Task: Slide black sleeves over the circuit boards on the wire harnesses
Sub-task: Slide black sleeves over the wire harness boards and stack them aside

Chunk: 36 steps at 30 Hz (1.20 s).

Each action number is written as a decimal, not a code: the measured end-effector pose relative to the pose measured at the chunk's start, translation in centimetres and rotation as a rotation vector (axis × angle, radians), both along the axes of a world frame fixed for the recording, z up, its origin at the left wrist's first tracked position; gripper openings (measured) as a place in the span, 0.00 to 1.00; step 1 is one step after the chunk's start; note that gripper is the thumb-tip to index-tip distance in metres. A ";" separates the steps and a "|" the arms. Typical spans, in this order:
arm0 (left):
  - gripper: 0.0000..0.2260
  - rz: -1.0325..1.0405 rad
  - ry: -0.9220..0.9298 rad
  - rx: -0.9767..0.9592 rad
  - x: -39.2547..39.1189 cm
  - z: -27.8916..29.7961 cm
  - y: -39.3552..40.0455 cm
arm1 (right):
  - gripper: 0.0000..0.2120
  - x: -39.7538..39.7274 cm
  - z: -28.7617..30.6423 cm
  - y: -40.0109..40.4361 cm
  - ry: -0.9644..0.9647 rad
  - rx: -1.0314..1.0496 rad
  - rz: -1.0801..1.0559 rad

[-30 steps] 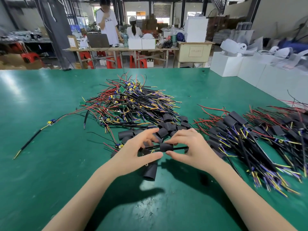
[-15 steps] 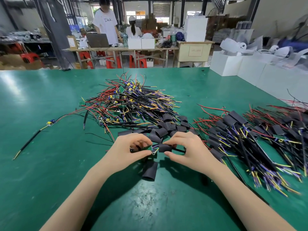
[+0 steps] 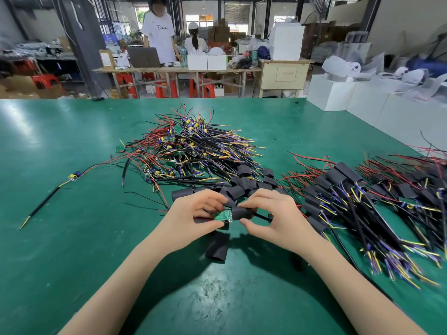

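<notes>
My left hand pinches a small green circuit board between thumb and fingers. My right hand grips a black sleeve whose left mouth sits at the board's right edge; the harness's black cable runs out of the sleeve to the right. Both hands hover just above the green table. A heap of bare wire harnesses lies behind the hands. Loose black sleeves lie between that heap and my fingers.
A pile of sleeved harnesses covers the table at the right. One empty sleeve lies just below my hands. A single harness stretches out at the left. White boxes border the far right edge. People stand at a distant bench.
My left hand has brought the green board up into view and my right hand has moved the sleeve left along the cable to the board's edge.
</notes>
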<state>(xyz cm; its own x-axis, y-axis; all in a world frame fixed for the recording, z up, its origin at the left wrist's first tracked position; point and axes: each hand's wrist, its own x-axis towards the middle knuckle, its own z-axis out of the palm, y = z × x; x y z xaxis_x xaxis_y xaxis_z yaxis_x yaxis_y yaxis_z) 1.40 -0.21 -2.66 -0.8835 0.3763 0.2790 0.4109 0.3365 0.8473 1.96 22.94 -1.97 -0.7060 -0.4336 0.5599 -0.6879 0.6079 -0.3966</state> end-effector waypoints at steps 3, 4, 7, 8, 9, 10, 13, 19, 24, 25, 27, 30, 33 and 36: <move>0.18 0.007 -0.032 0.048 0.0 0.2 -0.1 | 0.11 0.0 0.1 0.0 0.033 0.007 0.013; 0.17 0.011 -0.036 0.063 0.0 0.4 -0.1 | 0.11 0.0 0.1 0.0 0.049 0.006 0.018; 0.14 0.029 -0.045 0.123 0.0 0.6 -0.2 | 0.13 0.1 0.0 -0.1 0.087 -0.003 0.016; 0.13 0.031 -0.042 0.131 0.0 0.6 -0.2 | 0.13 0.1 0.0 -0.2 0.091 -0.005 0.010; 0.12 0.032 -0.035 0.131 0.0 0.6 -0.1 | 0.13 0.1 0.0 -0.2 0.090 -0.005 0.003; 0.11 0.031 -0.024 0.127 0.0 0.6 -0.1 | 0.13 0.2 0.0 -0.2 0.082 -0.007 -0.004; 0.11 0.022 0.020 0.113 0.0 0.6 0.0 | 0.14 0.2 0.1 -0.2 0.019 -0.033 -0.003; 0.07 0.021 0.012 0.117 0.0 0.3 0.1 | 0.14 0.3 0.2 -0.3 -0.016 -0.069 0.020; 0.04 0.028 -0.029 0.139 0.0 0.3 0.1 | 0.14 0.5 0.1 -0.6 0.019 -0.066 0.007; 0.04 0.022 -0.027 0.136 0.0 0.3 0.0 | 0.14 0.5 0.1 -0.7 0.010 -0.073 0.003; 0.05 0.012 -0.015 0.129 0.0 0.4 -0.1 | 0.14 0.5 0.3 -0.7 -0.016 -0.094 0.003; 0.07 0.005 0.041 0.101 0.0 0.3 -0.2 | 0.13 0.5 0.4 -0.7 -0.074 -0.110 0.014; 0.08 0.010 0.059 0.078 0.0 0.3 -0.2 | 0.13 0.5 0.4 -0.8 -0.126 -0.105 0.007; 0.07 0.014 0.058 0.061 0.0 0.2 -0.2 | 0.14 0.5 0.4 -0.7 -0.147 -0.093 0.012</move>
